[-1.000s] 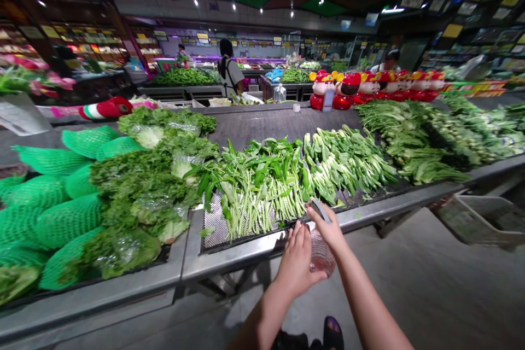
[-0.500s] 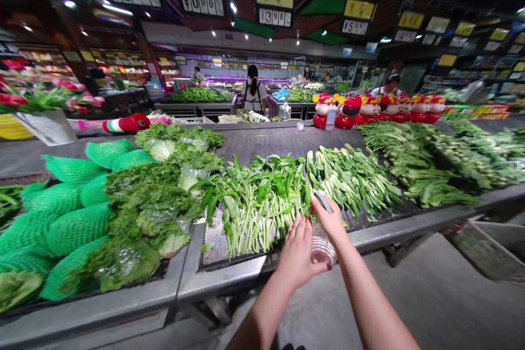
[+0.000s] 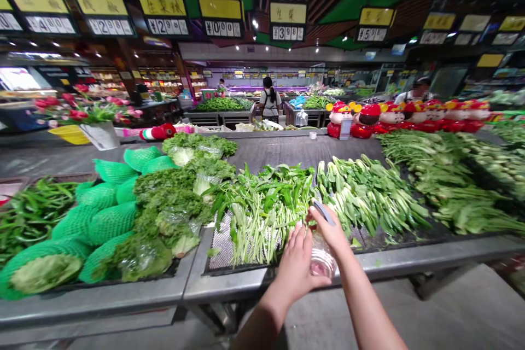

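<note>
Between left hand (image 3: 296, 263) and right hand (image 3: 333, 233): clear ribbed bottle (image 3: 322, 263), tilted, at the metal rim (image 3: 233, 283) of the counter (image 3: 279, 147); contact with the rim not possible to tell. Left fingers laid close together against the bottle's left side, thumb stretched beside its lower end; right hand curled about the upper part, gray strip (image 3: 324, 212) along the forefinger.

Ahead and left of the hands: long-stemmed greens (image 3: 262, 213) on a mesh tray (image 3: 220, 243), tray edge just inside the rim. Ahead and right: pale-stemmed greens (image 3: 369, 194), near the right hand. Farther left, past a joint (image 3: 187, 284) in the rim: curly lettuce (image 3: 168, 194), then vegetables in green netting (image 3: 112, 224). Beyond the greens, well apart from both hands: row of red dolls (image 3: 389, 119). Room for moving: nearward, over gray floor (image 3: 410, 317) below the rim; forward, limited by stems and leaves.
</note>
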`<state>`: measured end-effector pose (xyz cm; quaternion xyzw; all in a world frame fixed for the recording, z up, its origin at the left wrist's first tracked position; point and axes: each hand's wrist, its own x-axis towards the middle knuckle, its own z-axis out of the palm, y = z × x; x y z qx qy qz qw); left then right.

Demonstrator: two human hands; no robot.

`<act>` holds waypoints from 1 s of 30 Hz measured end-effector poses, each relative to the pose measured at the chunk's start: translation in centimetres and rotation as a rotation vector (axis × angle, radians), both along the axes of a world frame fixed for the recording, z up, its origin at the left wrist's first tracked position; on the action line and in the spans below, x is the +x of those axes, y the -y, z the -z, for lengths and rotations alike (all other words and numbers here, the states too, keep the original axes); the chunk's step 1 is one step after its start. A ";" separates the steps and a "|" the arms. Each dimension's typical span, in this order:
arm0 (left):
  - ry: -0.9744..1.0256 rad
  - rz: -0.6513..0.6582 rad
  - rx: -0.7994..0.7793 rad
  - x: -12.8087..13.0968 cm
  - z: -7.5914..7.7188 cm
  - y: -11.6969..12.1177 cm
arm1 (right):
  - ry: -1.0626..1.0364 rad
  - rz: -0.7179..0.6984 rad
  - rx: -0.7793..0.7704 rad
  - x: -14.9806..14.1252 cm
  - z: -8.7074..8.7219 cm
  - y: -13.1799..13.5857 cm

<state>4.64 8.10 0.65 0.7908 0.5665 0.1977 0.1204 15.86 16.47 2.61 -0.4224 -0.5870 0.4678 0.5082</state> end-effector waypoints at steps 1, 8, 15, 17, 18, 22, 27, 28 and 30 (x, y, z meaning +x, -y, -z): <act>0.000 -0.005 -0.002 0.0 0.0 0.0 | 0.027 0.027 0.020 0.0 0.1 -0.1; 0.014 -0.108 -0.024 -0.1 1.0 0.7 | 0.111 0.088 0.061 -0.6 1.7 -0.6; 0.031 -0.159 -0.079 -0.2 2.1 1.5 | 0.103 -0.004 -0.021 -1.2 1.8 0.2; 0.043 -0.152 -0.062 -0.1 2.0 1.5 | 0.167 0.033 0.047 -1.1 1.5 0.3; 0.045 -0.143 -0.053 -0.1 1.9 1.5 | 0.197 0.047 0.079 -1.1 1.4 0.3; 0.040 -0.082 -0.043 -0.6 1.2 1.5 | 0.250 0.087 0.110 -1.1 1.4 0.4; 0.010 -0.043 -0.051 -2.8 0.5 1.9 | 0.171 0.103 0.073 -2.9 1.3 1.0; 0.010 -0.043 -0.046 -3.4 0.5 2.1 | 0.149 0.098 0.059 -3.5 1.3 1.2; 0.013 -0.038 -0.037 -4.4 0.5 2.4 | 0.123 0.105 0.040 -4.5 1.4 1.5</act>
